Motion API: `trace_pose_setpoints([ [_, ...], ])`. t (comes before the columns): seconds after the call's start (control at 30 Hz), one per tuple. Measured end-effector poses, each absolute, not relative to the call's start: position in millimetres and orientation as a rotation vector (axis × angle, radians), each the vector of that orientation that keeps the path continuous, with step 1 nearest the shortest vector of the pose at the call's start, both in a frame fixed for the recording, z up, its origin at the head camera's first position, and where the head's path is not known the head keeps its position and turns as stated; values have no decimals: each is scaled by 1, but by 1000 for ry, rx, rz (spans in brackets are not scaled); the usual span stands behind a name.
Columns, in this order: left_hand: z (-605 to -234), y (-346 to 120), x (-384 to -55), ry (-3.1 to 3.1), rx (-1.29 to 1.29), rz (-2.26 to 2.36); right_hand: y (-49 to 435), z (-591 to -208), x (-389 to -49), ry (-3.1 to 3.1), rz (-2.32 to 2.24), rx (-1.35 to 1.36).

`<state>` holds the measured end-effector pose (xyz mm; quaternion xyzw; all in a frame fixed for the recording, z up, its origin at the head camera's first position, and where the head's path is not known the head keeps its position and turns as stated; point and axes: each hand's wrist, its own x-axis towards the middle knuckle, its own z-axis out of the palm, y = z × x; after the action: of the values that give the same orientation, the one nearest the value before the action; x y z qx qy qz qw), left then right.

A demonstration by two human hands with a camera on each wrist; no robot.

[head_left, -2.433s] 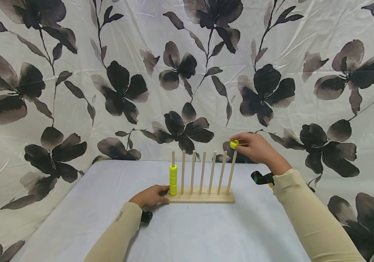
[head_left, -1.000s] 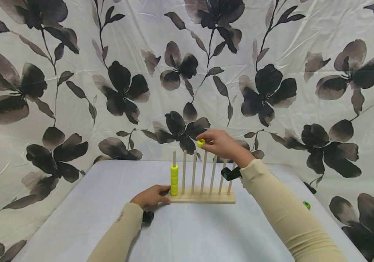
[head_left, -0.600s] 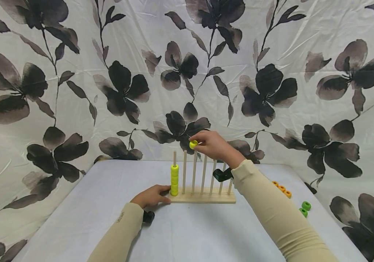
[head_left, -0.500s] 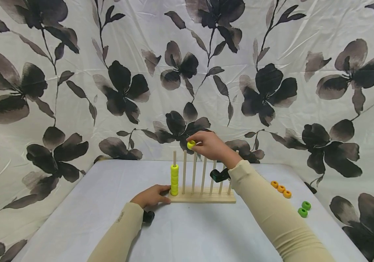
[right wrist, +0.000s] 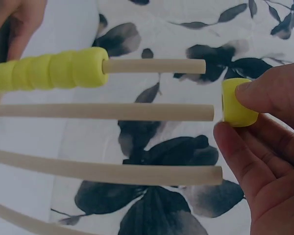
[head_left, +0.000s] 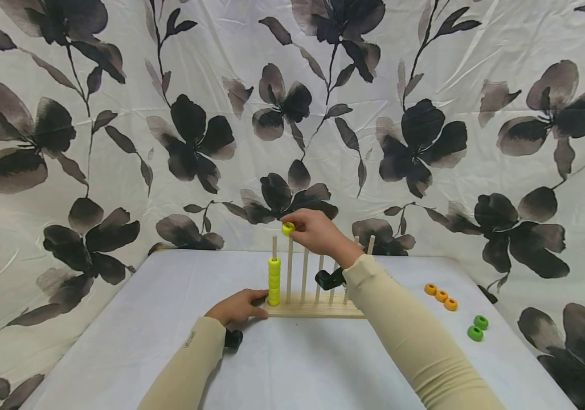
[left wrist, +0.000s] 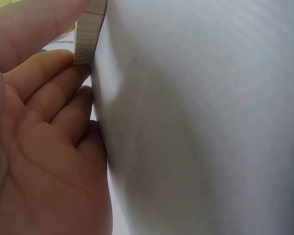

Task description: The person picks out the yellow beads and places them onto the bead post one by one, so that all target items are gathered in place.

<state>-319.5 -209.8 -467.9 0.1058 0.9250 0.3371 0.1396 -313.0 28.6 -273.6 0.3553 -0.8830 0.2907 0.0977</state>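
Note:
A wooden peg rack stands on the table with a row of upright pegs. Its leftmost peg carries a stack of yellow beads; bare wood shows above them. My left hand holds the rack's left end, thumb at the front and fingers behind; the left wrist view shows these fingers against the base's end. With thumb and fingertips, my right hand pinches one yellow bead just above the tip of the second peg. A small gap separates bead and peg. My right forearm hides the rack's right end.
Several orange beads, among them a middle one, lie in a slanting row on the table's right side. Two green beads, one nearer, lie close to the right edge. A floral cloth hangs behind the white table.
My right hand has carried the yellow bead leftward from above the rightmost peg to above the second peg. Orange and green beads have come into view. My left hand stays put.

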Motion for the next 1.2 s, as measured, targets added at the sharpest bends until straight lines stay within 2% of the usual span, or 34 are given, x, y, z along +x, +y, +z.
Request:
trace_pose_setpoints([
  [0.6,-470,-211,-321,2670,352,983,11,-281,-317,-2621,969,1060],
  [1.2,-472,-212,-323,2666,364,971,3,-280,-320,-2685,858,1089],
])
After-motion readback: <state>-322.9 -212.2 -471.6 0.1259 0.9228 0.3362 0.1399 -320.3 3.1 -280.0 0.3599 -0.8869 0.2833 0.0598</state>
